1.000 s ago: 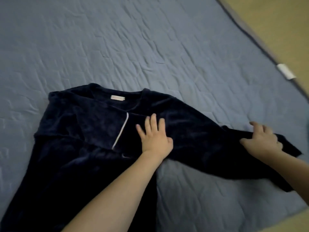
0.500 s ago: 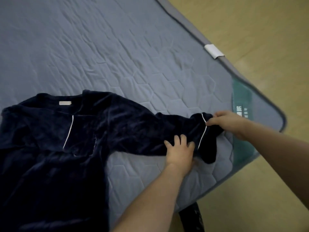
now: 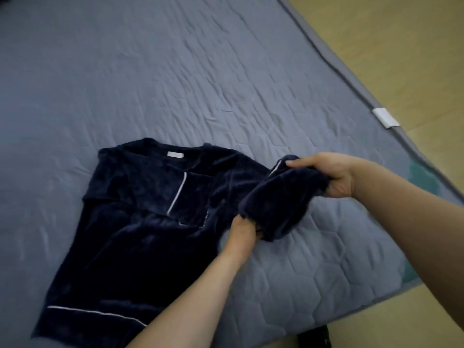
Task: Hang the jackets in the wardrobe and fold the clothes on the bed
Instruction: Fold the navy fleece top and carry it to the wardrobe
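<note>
Two hands, left and right, gripping one navy top's sleeve

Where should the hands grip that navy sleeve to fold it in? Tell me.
Grip the sleeve at its cuff end, from the right, as the right hand does. That end is lifted and free; the left hand pinches the bend, so it can swing across the navy top.

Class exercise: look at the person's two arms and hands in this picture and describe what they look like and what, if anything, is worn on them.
Both forearms are bare as far as the frame shows: no sleeves or cuffs reach into view. The left hand and right hand wear no gloves, and no watch, bracelet or ring can be seen on either. The right arm enters from the right edge, the left from the bottom edge.
</note>
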The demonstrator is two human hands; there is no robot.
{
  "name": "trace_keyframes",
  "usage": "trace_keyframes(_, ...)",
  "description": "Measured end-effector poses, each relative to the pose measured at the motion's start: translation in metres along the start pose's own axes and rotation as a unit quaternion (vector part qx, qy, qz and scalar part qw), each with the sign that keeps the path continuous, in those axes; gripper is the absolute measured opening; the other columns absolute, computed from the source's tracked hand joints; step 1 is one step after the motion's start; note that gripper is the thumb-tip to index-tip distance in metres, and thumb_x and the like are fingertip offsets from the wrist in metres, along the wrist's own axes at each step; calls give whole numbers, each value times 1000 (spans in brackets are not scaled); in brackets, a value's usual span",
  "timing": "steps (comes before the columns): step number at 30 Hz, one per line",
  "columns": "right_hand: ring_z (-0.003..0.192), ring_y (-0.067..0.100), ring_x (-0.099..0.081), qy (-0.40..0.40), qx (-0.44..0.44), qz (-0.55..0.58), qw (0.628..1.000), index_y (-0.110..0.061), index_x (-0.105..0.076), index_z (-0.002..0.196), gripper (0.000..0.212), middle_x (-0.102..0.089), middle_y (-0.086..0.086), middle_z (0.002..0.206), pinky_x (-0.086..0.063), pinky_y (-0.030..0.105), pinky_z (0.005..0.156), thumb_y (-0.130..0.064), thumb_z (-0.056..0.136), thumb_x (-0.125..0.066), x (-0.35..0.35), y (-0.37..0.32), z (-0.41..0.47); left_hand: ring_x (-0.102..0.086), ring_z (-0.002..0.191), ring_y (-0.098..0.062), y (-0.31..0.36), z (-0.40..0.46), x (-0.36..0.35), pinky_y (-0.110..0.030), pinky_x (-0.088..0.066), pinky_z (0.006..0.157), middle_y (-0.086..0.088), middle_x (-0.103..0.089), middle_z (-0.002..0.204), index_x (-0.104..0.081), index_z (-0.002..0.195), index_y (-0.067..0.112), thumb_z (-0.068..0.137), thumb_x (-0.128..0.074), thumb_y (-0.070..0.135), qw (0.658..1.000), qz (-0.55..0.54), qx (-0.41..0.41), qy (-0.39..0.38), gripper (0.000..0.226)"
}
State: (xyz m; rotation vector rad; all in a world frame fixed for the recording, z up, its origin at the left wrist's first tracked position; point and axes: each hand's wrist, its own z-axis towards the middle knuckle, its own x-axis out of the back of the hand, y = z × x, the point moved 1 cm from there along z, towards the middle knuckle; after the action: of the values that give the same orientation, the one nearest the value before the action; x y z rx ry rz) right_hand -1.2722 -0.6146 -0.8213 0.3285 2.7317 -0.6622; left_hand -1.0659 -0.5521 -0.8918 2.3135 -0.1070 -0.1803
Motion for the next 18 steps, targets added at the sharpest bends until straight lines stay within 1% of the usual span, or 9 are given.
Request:
trace_keyframes(3, 66, 21, -71, -64, 24, 40, 997, 2, -63, 93, 20, -70, 16, 83, -60, 33, 58, -13, 97, -50, -106, -30, 26, -69, 95, -17, 34, -4, 73, -32, -57, 74, -3, -73, 110, -65, 117, 22, 102, -46, 21, 996, -82, -10, 32, 24)
trace_keyframes(5, 71, 24, -70, -100, 45, 67, 992, 1, -60, 99, 19, -66, 17, 91, -61, 36, 62, -12, 99, -46, -178, -43, 46, -67, 96, -24, 52, -1, 136, -40, -56, 78, -7, -70, 115, -60, 122, 21, 103, -42, 21, 989, -118, -3, 85, 26)
trace_keyframes(7, 82, 29, -68, -102, 42, 60, 992, -3, -58, 105, 19, -65, 17, 100, -60, 44, 72, -17, 100, -45, -234, -42, 71, -64, 96, -26, 65, 9, 207, -45, -53, 83, -11, -64, 124, -55, 126, 20, 104, -40, 17, 982, -120, 12, 147, 27)
trace_keyframes(9, 87, 25, -65, -43, 43, -61, 996, -14, -59, 111, 21, -65, 9, 100, -54, 41, 77, -26, 98, -48, -270, -28, 102, -64, 98, -24, 76, 24, 276, -46, -51, 87, -7, -57, 133, -45, 136, 24, 104, -42, 28, 977, -82, 31, 193, 32)
trace_keyframes(11, 91, 24, -66, 83, 58, -215, 971, -17, -58, 122, 33, -66, 9, 105, -54, 34, 78, -30, 92, -56, -280, -4, 139, -64, 100, -23, 85, 44, 338, -45, -51, 90, -3, -52, 136, -27, 146, 28, 100, -48, 43, 966, -49, 56, 249, 53)
trace_keyframes(12, 106, 28, -61, 161, 59, -275, 946, -16, -51, 133, 48, -59, 11, 123, -53, 39, 89, -32, 88, -58, -277, 11, 157, -62, 103, -24, 87, 54, 365, -45, -50, 91, -4, -51, 138, -19, 150, 29, 96, -53, 46, 958, -42, 64, 278, 65)
trace_keyframes(13, 121, 34, -50, 233, 49, -310, 921, -18, -40, 142, 62, -43, 12, 140, -45, 45, 101, -35, 85, -59, -272, 26, 172, -60, 107, -25, 89, 66, 388, -46, -49, 93, -6, -49, 140, -12, 152, 29, 93, -58, 47, 951, -44, 68, 297, 77)
trace_keyframes(15, 132, 40, -34, 320, 5, -283, 904, -19, -19, 151, 83, -24, 13, 151, -34, 52, 109, -40, 83, -63, -260, 60, 195, -55, 115, -29, 89, 90, 420, -49, -46, 99, -9, -46, 145, -4, 155, 32, 86, -67, 48, 948, -42, 70, 307, 94)
trace_keyframes(18, 137, 38, -30, 358, -34, -200, 911, -16, -9, 153, 97, -20, 11, 156, -31, 53, 112, -44, 82, -69, -249, 111, 229, -53, 121, -31, 86, 126, 438, -48, -42, 105, -4, -46, 142, -7, 154, 32, 78, -73, 54, 953, 5, 70, 294, 103)
